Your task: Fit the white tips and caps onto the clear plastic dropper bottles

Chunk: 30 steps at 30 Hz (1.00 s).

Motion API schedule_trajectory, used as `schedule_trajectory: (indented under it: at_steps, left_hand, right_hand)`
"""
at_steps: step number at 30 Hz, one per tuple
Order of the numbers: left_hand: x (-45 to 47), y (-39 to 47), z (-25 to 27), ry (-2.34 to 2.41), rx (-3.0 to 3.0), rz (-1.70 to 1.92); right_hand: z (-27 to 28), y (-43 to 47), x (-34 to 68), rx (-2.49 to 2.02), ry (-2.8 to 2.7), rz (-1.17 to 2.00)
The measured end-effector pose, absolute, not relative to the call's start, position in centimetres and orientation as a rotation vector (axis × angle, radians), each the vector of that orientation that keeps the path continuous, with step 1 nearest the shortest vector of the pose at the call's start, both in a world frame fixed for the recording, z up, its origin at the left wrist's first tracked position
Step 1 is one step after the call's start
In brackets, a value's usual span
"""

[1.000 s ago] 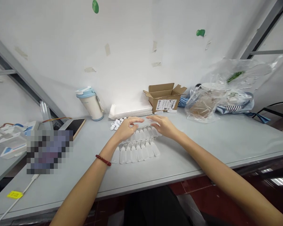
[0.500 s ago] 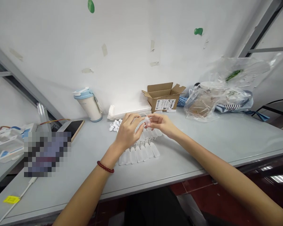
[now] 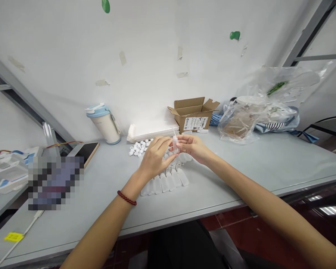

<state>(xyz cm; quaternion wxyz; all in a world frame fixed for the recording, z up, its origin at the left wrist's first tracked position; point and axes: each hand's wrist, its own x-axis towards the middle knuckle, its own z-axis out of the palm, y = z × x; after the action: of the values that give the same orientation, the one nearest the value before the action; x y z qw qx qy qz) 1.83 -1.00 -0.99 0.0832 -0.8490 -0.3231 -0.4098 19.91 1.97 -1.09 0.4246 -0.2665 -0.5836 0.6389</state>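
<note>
The bottle (image 3: 176, 146) is nearly upright above the desk (image 3: 226, 179), clamped in the fingers of the right hand (image 3: 194, 148), those of the left hand (image 3: 155, 157) curving close, their grip impossible to tell, in what seems an adjusting step whose next move calls for steadiness.

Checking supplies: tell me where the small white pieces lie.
In the head view, the small white pieces lie left of centre, beside the left hand, in front of the white stack.
</note>
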Motion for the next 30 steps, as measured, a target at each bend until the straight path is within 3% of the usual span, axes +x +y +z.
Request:
schedule_trajectory:
  at_steps: [24, 30]
  left_hand:
    - [2.4, -2.1, -0.4, -0.909, -2.635, -1.212]
    - [3.4, -3.4, -0.3, -0.893, -2.771, -1.184]
  right_hand:
    - [-0.1, 2.3, 21.5, -0.495, -1.737, 1.92]
    - [1.5, 2.5, 23.7, -0.732, -2.073, 1.933]
